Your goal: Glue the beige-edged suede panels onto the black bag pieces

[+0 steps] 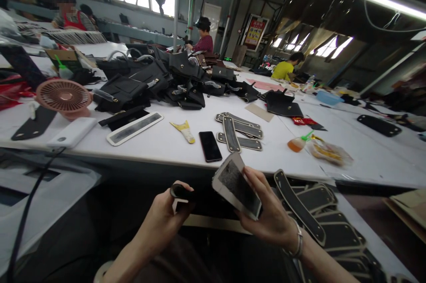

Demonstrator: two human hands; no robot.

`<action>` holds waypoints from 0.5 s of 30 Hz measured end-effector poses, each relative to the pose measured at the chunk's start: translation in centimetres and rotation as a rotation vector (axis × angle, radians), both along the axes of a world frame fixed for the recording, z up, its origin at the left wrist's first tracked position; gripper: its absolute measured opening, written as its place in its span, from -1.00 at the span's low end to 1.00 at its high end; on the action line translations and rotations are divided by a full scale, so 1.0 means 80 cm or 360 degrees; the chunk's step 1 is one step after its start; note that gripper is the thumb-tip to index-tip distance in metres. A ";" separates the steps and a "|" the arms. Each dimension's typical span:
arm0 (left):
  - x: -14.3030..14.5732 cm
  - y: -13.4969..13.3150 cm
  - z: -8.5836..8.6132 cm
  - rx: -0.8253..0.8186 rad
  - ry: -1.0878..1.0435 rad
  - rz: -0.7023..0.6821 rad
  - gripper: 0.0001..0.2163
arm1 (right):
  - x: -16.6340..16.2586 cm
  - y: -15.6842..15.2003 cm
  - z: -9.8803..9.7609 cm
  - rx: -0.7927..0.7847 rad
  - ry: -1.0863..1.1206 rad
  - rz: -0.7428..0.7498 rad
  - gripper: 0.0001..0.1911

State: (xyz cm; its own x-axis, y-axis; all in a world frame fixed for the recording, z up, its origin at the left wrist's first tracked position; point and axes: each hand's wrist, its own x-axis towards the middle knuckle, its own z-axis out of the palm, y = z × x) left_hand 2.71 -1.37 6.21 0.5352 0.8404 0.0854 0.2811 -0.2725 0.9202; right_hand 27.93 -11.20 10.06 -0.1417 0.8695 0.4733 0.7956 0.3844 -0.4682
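Observation:
My left hand pinches a black piece with a curled edge, perhaps leather; its lower part is lost in the dark. In my right hand is a flat pale-edged pad with a scuffed dark face, tilted and gripped between thumb and fingers. Just beyond it on the table lie a black phone and a small pile of black strips with pale edges. More black pale-edged strips are heaped beside my right forearm.
Black bags are piled across the table. A pink fan, a white power bank-like box, a long pale-framed board, a yellow-white tube and an orange glue bottle stand or lie nearer. Several people work farther back.

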 end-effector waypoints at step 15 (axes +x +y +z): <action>-0.045 0.006 -0.087 -0.1006 -0.0525 0.0510 -0.51 | -0.024 0.014 -0.005 -0.0958 -0.0673 0.0220 -0.01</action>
